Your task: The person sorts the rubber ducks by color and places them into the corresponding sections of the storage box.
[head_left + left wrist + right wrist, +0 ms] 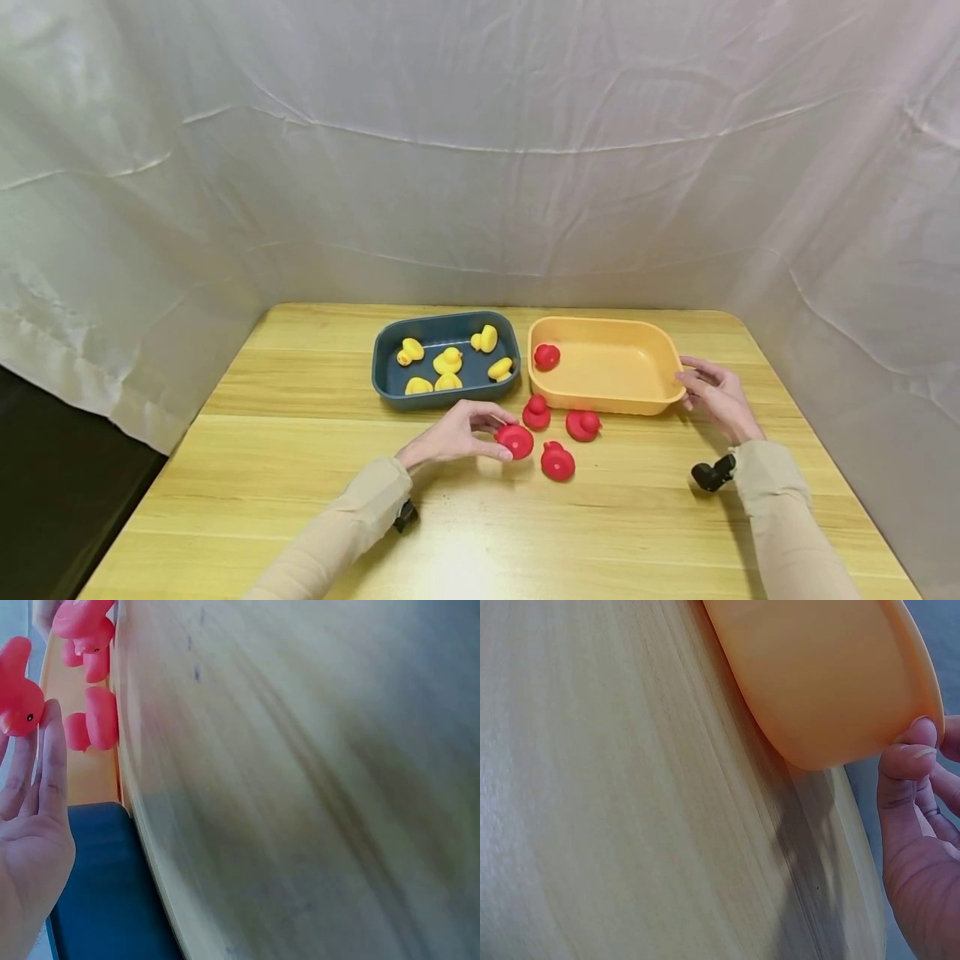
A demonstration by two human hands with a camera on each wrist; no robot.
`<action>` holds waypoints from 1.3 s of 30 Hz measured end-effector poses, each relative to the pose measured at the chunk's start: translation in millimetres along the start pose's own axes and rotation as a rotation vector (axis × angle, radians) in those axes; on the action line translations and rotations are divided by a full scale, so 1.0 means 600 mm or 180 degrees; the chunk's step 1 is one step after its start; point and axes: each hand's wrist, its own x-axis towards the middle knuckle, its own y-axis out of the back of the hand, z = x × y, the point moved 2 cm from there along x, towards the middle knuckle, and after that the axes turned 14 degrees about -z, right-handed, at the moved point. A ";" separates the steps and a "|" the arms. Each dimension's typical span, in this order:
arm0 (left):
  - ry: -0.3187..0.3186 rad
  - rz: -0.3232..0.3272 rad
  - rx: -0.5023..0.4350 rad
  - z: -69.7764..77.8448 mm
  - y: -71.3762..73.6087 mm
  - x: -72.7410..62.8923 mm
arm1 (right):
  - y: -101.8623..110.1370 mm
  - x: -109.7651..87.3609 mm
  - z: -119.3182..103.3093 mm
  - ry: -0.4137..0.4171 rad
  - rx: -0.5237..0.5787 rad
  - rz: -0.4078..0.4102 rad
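Observation:
My left hand [463, 430] pinches a red rubber duck [515, 442] between thumb and fingers, its flat underside turned toward the head camera. In the left wrist view the held duck [19, 694] shows its head and eye at the fingertips. Beside it lie three more red ducks: one by the tray [536, 414], one to the right [583, 426] and one nearer [557, 462]. At the right end of the orange tray [622, 379], my right hand [716, 398] grips the rim, thumb and fingers on either side of the wall [900, 712]. One red duck [547, 357] sits inside that tray.
Left of the orange tray stands a dark blue tray [412, 400] holding several yellow ducks [447, 361]. Both stand toward the back of the wooden table [300, 467]. A pale grey curtain [510, 192] hangs behind and at the sides.

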 end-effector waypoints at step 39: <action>-0.0173 0.1307 -0.0411 0.025 -0.015 0.042 | 0.001 0.000 0.004 0.0078 0.0017 -0.0029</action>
